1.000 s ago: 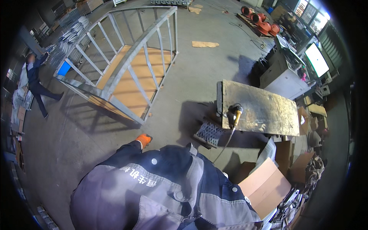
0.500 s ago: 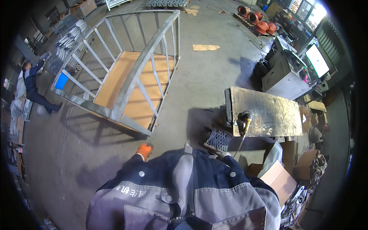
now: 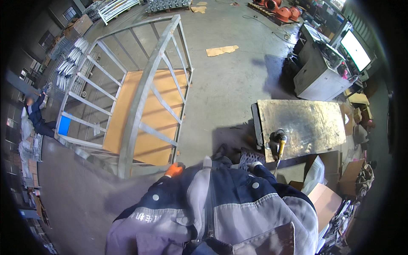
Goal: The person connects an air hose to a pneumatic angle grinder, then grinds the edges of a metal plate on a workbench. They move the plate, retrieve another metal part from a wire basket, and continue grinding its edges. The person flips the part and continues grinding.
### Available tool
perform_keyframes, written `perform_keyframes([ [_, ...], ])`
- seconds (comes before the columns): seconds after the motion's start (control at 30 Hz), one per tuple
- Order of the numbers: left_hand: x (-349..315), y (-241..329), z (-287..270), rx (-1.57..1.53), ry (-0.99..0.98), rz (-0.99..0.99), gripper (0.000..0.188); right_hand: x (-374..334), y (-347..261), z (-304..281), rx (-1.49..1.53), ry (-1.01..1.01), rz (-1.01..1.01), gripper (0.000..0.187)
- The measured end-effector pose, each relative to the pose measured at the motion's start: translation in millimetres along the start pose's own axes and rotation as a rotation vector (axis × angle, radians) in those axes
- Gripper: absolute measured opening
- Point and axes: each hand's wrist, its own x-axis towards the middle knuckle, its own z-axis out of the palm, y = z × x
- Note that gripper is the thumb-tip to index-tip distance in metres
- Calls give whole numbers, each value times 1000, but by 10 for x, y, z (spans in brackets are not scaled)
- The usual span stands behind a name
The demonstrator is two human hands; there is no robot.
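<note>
My left hand (image 3: 174, 170), in an orange glove, hangs by my left side next to the near right corner of a large metal frame (image 3: 140, 102). Its fingers are too small and bunched to read. Low on my right side, my right hand (image 3: 255, 165) wears a pale glove. It is beside a dark metal mesh piece (image 3: 248, 158) at the near left of a worn metal-topped table (image 3: 306, 121); whether it touches the mesh I cannot tell, and its fingers are partly hidden. A yellow-handled power tool (image 3: 282, 144) with a cable lies on the table.
The upright barred frame carries a tan board (image 3: 163, 110) and a blue panel (image 3: 64, 123). A grey cabinet (image 3: 318, 80) and a lit screen (image 3: 356, 50) stand beyond the table. Cardboard boxes (image 3: 326, 202) are at my right. Another person (image 3: 37, 112) is far left; flattened cardboard (image 3: 222, 51) lies ahead.
My view has shifted and turned slightly. The frame's near corner is now closer to my left hand. My right hand sits a little further forward. The tool remains on the table.
</note>
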Motion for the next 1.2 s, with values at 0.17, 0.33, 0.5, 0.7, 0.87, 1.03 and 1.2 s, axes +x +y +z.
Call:
perform_keyframes([
  [0.17, 442, 913, -347, 216, 9, -49, 40, 501, 745, -325, 157, 304, 79, 35],
  [0.33, 985, 1714, -574, 183, 68, -32, 43, 1029, 1530, -495, 208, 325, 185, 38],
  [0.5, 1556, 2389, -676, 57, 146, 224, 43, 1251, 1896, -784, 240, 411, 133, 40],
  [0.7, 2385, 3128, -870, 35, 47, 380, 40, 1404, 1875, -1326, 230, 309, 229, 32],
  [0.87, 3267, 3720, -1082, 69, -30, 405, 43, 1721, 1901, -1918, 380, 294, 330, 33],
  [1.03, 4000, 4245, -1360, 241, -69, 522, 41, 1845, 1918, -2166, 502, 329, 362, 36],
  [1.2, 4595, 4735, -1518, 237, -187, 458, 43, 1950, 1915, -2286, 500, 334, 289, 47],
])
